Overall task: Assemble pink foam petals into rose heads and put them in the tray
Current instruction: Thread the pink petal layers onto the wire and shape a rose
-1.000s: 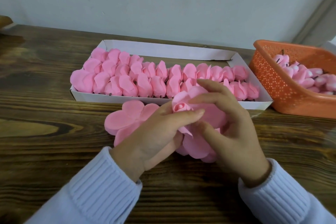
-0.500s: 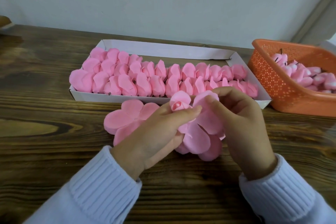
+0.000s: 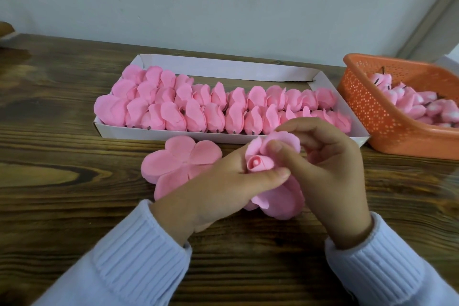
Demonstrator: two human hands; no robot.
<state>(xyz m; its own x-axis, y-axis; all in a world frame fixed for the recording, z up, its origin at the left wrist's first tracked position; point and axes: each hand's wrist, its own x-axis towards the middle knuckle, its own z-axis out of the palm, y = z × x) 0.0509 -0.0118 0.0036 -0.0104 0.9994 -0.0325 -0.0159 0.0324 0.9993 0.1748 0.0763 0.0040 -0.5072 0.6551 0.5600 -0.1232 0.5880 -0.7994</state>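
Note:
A half-built pink rose head (image 3: 259,165) with a rolled bud at its centre is held above the table. My left hand (image 3: 223,186) grips it, thumb across the bud's front. My right hand (image 3: 327,169) pinches one petal and folds it up against the bud. Loose petals of the same piece (image 3: 280,202) hang below my hands. A flat pink petal sheet (image 3: 178,159) lies on the table left of my hands. The white cardboard tray (image 3: 223,68) behind holds several finished rose heads (image 3: 198,107) in rows.
An orange perforated basket (image 3: 372,109) at the right holds several pink buds (image 3: 417,104). The dark wooden table (image 3: 62,169) runs to a pale wall behind. My light blue sleeves fill the bottom of the view.
My right hand has turned and lifted a petal up against the bud. The bud now shows more plainly above my left thumb. My left hand has barely moved.

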